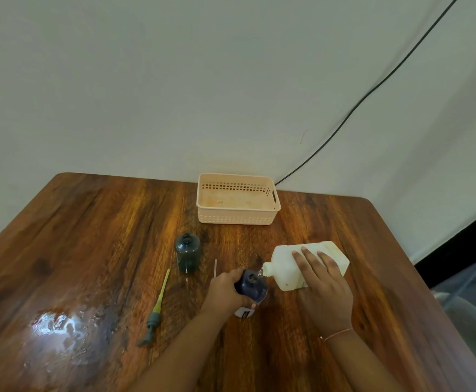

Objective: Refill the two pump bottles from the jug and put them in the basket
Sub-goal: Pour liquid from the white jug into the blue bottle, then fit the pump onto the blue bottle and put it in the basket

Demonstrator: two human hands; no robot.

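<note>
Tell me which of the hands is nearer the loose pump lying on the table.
Left. The left hand grips the dark blue bottle just right of the pump; the right hand tips the white jug farther right.

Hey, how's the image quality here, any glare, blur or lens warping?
Head view: strong glare on the wet patch of the table; wide-angle lens bends the table's edges; slight softness around the left hand on the bottle and the right hand tipping the jug.
</note>
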